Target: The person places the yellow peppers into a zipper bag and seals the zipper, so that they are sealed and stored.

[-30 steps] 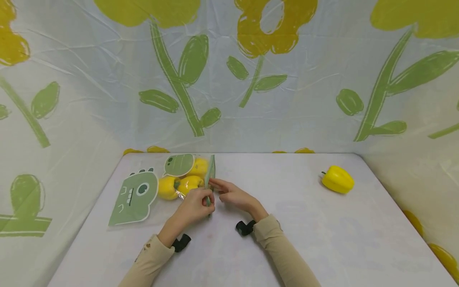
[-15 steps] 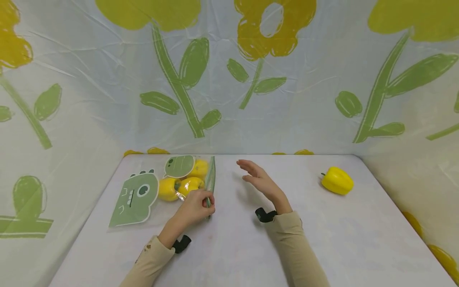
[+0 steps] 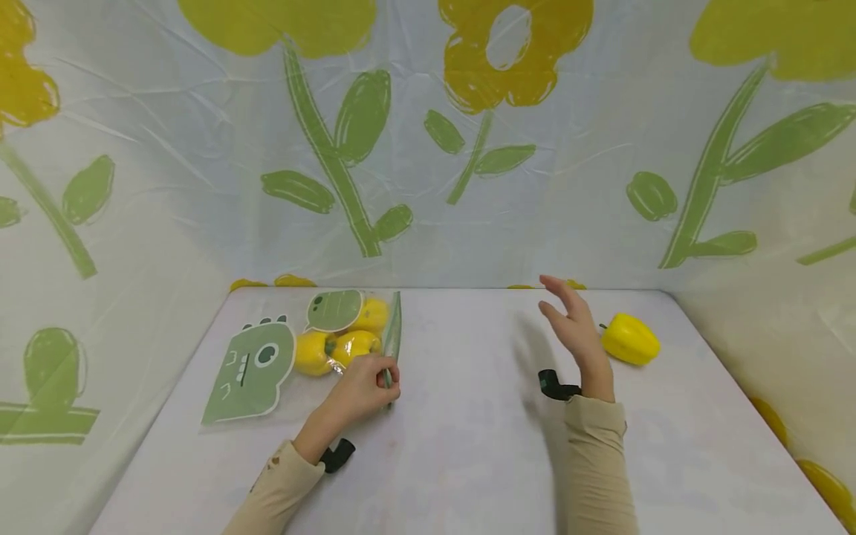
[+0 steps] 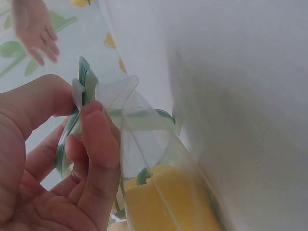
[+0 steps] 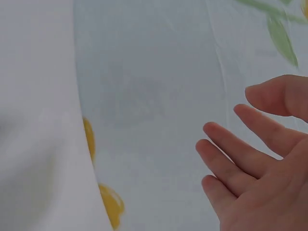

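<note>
My left hand (image 3: pixel 363 386) pinches the green-edged mouth of a clear zip bag (image 3: pixel 301 401) printed with a green cartoon dinosaur. Inside the bag lie several yellow bell peppers (image 3: pixel 313 352); one pepper (image 4: pixel 168 202) shows through the plastic in the left wrist view. In that view the zip strip (image 4: pixel 85 79) sits between thumb and fingers, and the bag mouth gapes. My right hand (image 3: pixel 576 327) is raised over the table with fingers spread, holding nothing. Just to its right, a loose yellow bell pepper (image 3: pixel 630 339) lies on its side, its green stem pointing left.
The white table (image 3: pixel 468 461) reaches back to a hanging cloth (image 3: pixel 535 223) printed with flowers, which also encloses both sides. Black wrist-camera mounts stick out beside the left wrist (image 3: pixel 337 455) and right wrist (image 3: pixel 558 386).
My right hand has left the bag's mouth and moved right, close to the loose pepper, its fingers spreading. The left hand keeps its hold on the bag edge.
</note>
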### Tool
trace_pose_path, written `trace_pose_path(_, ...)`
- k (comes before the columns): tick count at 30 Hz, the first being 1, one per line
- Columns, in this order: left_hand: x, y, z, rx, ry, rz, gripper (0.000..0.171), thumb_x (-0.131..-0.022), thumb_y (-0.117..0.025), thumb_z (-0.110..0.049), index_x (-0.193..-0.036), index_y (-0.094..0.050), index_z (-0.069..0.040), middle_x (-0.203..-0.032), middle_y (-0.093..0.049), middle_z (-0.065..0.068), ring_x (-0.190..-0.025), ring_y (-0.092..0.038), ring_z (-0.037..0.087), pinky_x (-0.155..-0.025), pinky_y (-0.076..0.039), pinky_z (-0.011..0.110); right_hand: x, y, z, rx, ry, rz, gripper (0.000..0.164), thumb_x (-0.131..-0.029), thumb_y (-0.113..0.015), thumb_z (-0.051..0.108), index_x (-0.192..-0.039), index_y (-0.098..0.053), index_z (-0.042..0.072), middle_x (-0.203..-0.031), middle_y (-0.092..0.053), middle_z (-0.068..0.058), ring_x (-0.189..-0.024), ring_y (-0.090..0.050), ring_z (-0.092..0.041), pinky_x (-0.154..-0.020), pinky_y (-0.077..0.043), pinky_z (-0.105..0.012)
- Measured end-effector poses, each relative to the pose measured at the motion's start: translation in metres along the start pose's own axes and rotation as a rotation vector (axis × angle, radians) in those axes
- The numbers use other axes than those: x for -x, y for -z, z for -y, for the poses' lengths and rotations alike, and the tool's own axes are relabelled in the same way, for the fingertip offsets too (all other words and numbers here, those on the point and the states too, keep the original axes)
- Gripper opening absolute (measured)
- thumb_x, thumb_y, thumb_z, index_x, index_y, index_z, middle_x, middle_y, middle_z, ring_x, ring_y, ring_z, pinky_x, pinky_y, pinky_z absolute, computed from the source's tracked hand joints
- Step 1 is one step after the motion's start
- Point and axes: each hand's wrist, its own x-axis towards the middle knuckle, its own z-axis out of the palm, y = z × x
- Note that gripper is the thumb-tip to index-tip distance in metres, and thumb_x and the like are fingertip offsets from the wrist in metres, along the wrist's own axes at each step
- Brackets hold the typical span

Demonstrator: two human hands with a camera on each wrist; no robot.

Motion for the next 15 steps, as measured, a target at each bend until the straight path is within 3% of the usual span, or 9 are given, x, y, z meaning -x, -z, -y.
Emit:
trace_pose_path(4, 0.000, 0.001, 0.000, 0.001, 0.011, 0.002, 0.013, -0.075, -0.073, -0.006, -0.074, -0.064, -0.016, -0.067, -0.048, -0.006, -0.059, -0.045, 0.009, -0.055, -0.040, 0.024, 0.010, 0.026, -0.008, 0.093, -0.080, -0.170, 0.047, -0.100, -0.048, 0.011, -0.147, -0.044, 0.004, -0.150, -0.042, -0.022, -0.141, -0.032, -0.040, -0.110, -0.024, -0.064)
trace_pose_path(9, 0.000, 0.001, 0.000, 0.008, 0.015, 0.009, 0.012, -0.075, -0.072, -0.006, -0.074, -0.065, -0.015, -0.067, -0.048, -0.005, -0.060, -0.045, 0.009, -0.055, -0.040, 0.024, 0.022, 0.048, -0.024, 0.146, -0.196, -0.363, 0.048, -0.097, -0.047, 0.012, -0.145, -0.049, 0.007, -0.151, -0.043, -0.017, -0.143, -0.030, -0.035, -0.115, -0.021, -0.053)
trace_pose_path(12, 0.000, 0.000, 0.001, 0.006, 0.004, 0.010, 0.012, -0.076, -0.072, -0.006, -0.074, -0.064, -0.016, -0.067, -0.048, -0.006, -0.059, -0.045, 0.009, -0.055, -0.040, 0.024, 0.026, 0.056, -0.036, 0.181, -0.239, -0.407, 0.049, -0.096, -0.049, 0.011, -0.145, -0.048, 0.005, -0.154, -0.038, -0.017, -0.147, -0.021, -0.035, -0.119, -0.007, -0.049)
trace_pose_path(15, -0.001, 0.000, 0.001, 0.010, 0.004, 0.006, 0.013, -0.075, -0.072, -0.006, -0.074, -0.064, -0.016, -0.066, -0.047, -0.006, -0.059, -0.044, 0.008, -0.055, -0.040, 0.024, 0.029, 0.063, -0.049, 0.267, -0.273, -0.391, 0.053, -0.091, -0.055, 0.007, -0.144, -0.046, -0.001, -0.154, -0.034, -0.023, -0.147, -0.018, -0.040, -0.117, 0.007, -0.053)
